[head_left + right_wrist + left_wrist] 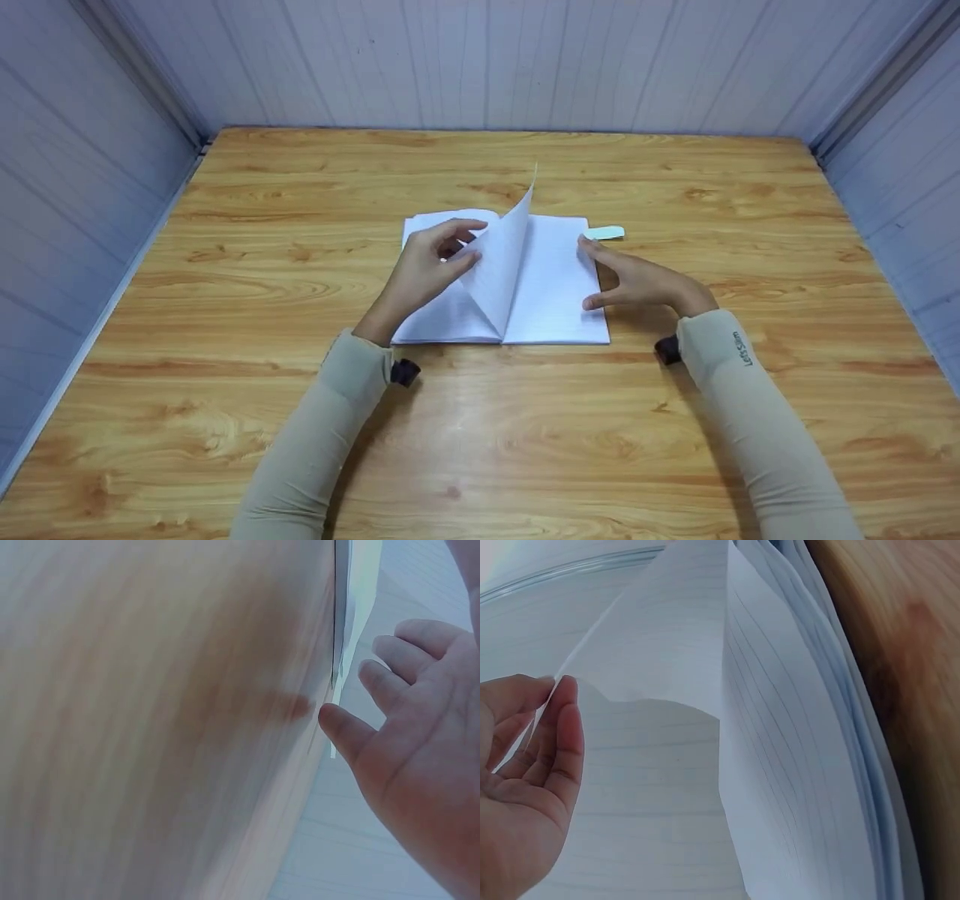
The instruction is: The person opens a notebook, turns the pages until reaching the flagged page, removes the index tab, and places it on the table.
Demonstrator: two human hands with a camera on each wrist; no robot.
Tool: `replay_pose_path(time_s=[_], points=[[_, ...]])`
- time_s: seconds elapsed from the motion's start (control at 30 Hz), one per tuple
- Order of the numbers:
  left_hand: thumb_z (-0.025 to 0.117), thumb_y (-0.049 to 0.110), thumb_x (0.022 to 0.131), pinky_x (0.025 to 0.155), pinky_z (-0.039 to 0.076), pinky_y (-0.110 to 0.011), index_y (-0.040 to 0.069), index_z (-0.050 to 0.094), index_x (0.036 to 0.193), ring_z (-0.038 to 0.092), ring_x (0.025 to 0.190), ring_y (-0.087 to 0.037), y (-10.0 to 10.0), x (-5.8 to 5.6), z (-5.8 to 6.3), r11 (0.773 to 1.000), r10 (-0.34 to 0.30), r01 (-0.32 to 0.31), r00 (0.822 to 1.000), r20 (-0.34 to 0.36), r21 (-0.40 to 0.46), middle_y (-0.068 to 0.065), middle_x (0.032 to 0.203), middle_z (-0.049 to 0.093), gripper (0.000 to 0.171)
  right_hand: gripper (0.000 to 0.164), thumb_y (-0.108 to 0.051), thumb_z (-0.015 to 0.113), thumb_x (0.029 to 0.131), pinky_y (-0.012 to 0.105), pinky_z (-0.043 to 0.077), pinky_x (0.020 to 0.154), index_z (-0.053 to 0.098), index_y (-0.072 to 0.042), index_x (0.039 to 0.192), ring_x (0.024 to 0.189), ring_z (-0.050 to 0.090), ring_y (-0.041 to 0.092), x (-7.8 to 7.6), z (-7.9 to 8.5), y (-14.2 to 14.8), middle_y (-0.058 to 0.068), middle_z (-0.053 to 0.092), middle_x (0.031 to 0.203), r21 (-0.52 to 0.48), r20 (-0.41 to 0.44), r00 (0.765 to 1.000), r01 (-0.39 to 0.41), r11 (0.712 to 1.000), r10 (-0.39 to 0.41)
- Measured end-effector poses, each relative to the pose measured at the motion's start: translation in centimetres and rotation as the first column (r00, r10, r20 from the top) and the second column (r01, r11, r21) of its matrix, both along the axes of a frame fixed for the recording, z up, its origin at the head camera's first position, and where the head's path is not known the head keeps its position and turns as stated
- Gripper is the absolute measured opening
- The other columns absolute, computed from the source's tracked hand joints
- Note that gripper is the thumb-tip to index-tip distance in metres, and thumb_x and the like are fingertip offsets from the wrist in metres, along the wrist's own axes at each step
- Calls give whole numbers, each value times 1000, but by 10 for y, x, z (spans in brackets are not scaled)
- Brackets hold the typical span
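An open notebook [559, 277] with ruled white pages lies on the wooden table. One loose leaf [504, 262] stands raised near the spine, its top corner curving up to the right. My left hand [431, 262] pinches the leaf's outer edge; the left wrist view shows this edge between thumb and fingers [568, 716]. At the notebook's right side, my right hand [645, 281] holds nothing, thumb and fingers spread, fingertips by the page edge. A pale green strip [604, 232] sticks out past that edge, just above the right fingertips.
The wood-grain table [480, 442] extends around the notebook on all sides. Pale panelled walls [480, 67] enclose its back, left and right. Both forearms wear beige sleeves [300, 442], with a small dark device [405, 372] at each wrist.
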State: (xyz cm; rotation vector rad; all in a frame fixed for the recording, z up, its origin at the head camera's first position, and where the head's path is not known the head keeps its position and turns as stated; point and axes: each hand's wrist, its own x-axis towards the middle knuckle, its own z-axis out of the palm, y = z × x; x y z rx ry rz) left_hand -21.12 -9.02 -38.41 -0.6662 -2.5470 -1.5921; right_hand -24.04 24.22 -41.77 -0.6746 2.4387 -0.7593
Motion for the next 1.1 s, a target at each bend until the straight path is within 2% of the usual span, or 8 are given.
replay_pose_path(time_s=[0.23,0.4,0.5,0.57,0.67,0.8,0.93,1.1], points=[[65,-4,86,79,54,-30,8,56,134,59,87,-20,-11,-3,-8,988,-86,63,983,-159,-142,-13,131,56,51,108,-49,71,80,47,5,121,3,-13,155,150,-5,23,2,0,-1,4,-4,163,4,10,1000,8,1000,-8],[66,-4,86,99,47,-39,12,52,139,47,126,-26,-20,-3,-10,960,-137,93,979,-150,-265,-9,153,37,58,108,-49,71,80,48,5,121,2,-12,155,150,-6,23,2,-1,-3,5,-4,163,7,17,1000,-16,1000,16],[66,-3,85,107,41,-42,14,50,141,32,140,-28,-26,-2,-10,943,-167,130,981,-98,-306,-4,157,31,60,108,-49,71,81,48,6,121,3,-11,155,150,-5,24,2,-1,-5,6,-4,163,6,17,1000,-25,1000,24],[67,-1,86,108,40,-43,15,48,143,30,141,-29,-29,-2,-11,929,-186,160,982,-45,-334,-3,159,27,62,107,-48,71,81,48,6,121,3,-10,155,150,-6,24,3,0,-5,6,-4,163,7,22,999,-30,1000,30],[68,5,87,112,34,-48,17,41,147,21,144,-33,-34,-2,-12,893,-204,212,977,63,-396,-2,161,19,66,107,-47,71,81,47,6,121,3,-10,155,150,-6,24,3,0,-6,6,-4,163,9,29,999,-36,999,36],[69,17,89,117,17,-56,24,29,152,1,149,-35,-38,-3,-15,834,-177,268,958,226,-482,-1,163,6,75,108,-45,73,81,47,6,121,2,-10,155,150,-8,24,3,-1,-7,5,-5,163,6,45,998,-43,999,43],[69,25,89,118,5,-58,26,20,154,-10,149,-34,-41,-4,-19,781,-133,298,938,320,-549,-1,163,0,81,109,-44,73,81,48,6,121,0,-9,155,150,-9,25,3,-2,-8,6,-7,163,16,52,997,-55,998,54],[71,28,87,119,1,-55,25,19,154,-12,149,-30,-44,-5,-23,759,-128,349,908,400,-549,-1,163,-2,86,110,-46,73,80,48,6,121,0,-11,155,150,-9,24,4,-2,-8,4,-7,163,36,61,996,-60,998,57]])
